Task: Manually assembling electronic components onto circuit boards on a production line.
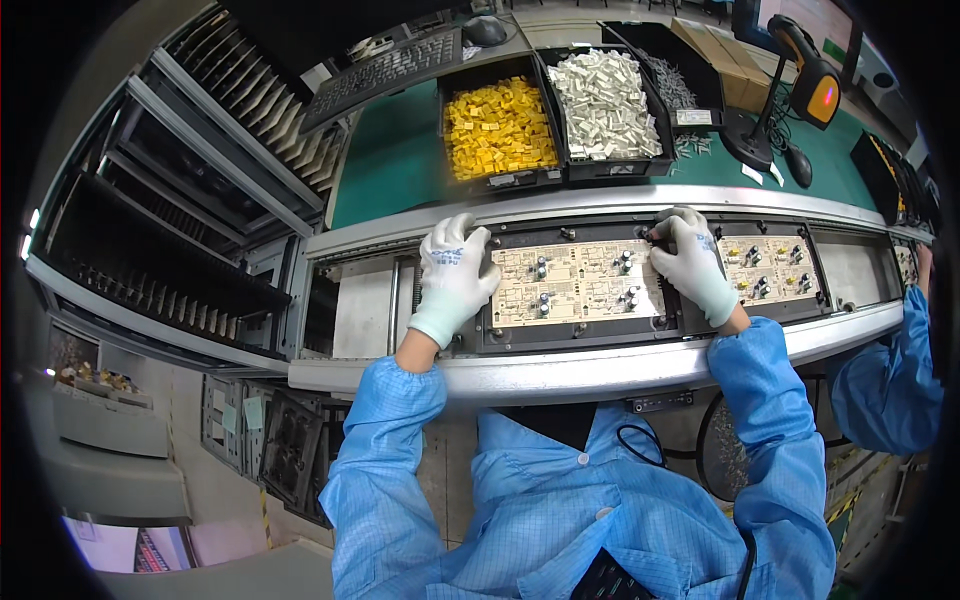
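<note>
A cream circuit board (578, 285) fitted with several small black capacitors lies flat in a black carrier frame (590, 337) on the rail track in front of me. My left hand (455, 275), in a white glove, grips the left side of that frame, its thumb beside the board's edge. At the frame's right side my right hand (692, 262), gloved too, has its fingers bent over the far corner; their tips are partly hidden. To the right, a second circuit board (768, 268) with capacitors and yellow parts sits in its own black frame.
Beyond the track stand a bin of yellow components (500, 130), a bin of white components (608, 105) and a barcode scanner (812, 90) on a stand. A keyboard (385, 80) lies at the back left. Slotted racks (150, 270) stand left. Another person's blue sleeve (890, 380) shows at right.
</note>
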Motion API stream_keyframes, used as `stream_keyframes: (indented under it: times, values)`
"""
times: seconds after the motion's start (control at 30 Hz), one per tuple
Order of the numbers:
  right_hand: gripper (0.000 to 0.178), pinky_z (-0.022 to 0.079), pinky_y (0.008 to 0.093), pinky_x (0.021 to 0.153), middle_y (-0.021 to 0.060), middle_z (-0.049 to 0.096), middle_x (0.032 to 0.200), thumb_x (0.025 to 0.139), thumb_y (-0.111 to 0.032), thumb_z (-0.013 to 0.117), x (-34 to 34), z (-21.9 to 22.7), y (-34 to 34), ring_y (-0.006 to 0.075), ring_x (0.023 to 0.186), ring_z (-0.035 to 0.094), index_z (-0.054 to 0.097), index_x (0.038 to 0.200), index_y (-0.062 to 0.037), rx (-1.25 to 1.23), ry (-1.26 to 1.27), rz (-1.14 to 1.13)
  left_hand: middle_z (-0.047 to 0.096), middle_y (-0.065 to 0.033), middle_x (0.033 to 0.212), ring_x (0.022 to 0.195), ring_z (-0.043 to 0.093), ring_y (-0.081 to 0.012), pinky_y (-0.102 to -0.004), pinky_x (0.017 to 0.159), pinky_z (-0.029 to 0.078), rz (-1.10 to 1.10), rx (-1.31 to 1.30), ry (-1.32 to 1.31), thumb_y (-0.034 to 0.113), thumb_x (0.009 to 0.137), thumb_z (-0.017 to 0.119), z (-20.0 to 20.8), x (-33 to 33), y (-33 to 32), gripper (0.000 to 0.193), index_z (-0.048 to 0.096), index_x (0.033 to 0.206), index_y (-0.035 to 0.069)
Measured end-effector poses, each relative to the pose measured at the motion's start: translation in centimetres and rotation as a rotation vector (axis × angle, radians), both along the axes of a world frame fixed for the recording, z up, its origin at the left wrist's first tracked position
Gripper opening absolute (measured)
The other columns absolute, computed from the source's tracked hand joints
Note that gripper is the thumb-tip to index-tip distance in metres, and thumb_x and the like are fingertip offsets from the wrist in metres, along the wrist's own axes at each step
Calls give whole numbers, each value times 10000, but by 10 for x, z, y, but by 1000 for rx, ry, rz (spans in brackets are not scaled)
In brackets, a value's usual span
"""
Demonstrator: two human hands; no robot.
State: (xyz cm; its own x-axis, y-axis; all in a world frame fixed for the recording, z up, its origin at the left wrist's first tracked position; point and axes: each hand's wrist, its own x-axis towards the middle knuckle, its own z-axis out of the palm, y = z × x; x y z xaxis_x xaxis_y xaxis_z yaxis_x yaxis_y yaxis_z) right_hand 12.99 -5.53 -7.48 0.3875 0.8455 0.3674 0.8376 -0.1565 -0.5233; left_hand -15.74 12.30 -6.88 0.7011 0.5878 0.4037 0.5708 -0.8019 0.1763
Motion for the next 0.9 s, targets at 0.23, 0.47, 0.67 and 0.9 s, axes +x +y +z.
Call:
stream_keyframes:
  times: [0.23, 0.47, 0.67, 0.9]
  values:
    - [281, 388, 371, 1011, 135, 552, 1173, 769, -34, 620, 14, 32, -34, 296, 1150, 510, 603, 1046, 2, 56, 88, 141, 513, -122, 1118, 1152, 434, -318, -457, 999, 306, 2, 26, -39, 202, 680, 702, 0, 7, -6, 304, 580, 927, 76]
    - [350, 346, 425, 1027, 86, 558, 1136, 663, -93, 743, -2, 47, -59, 322, 1192, 439, 675, 1006, -79, -242, -73, 496, 502, -156, 1197, 1185, 424, -347, -480, 1023, 295, 35, 21, -110, 253, 721, 710, -7, 3, 0, 391, 582, 1047, 79]
    - [260, 381, 375, 948, 40, 602, 968, 602, -100, 785, 9, 56, -36, 258, 1059, 485, 719, 851, -75, -301, -94, 581, 540, -97, 1190, 1188, 439, -329, -456, 1030, 301, -173, -293, -209, 224, 763, 668, 15, -33, -8, 213, 645, 943, 112]
    - [267, 396, 345, 939, 27, 628, 957, 608, -132, 799, 12, 48, -33, 230, 1040, 491, 726, 859, -79, -270, 55, 541, 500, -109, 1259, 1309, 333, -377, -466, 1088, 239, -392, -289, 34, 222, 748, 733, 17, -52, -29, 302, 643, 1019, 124]
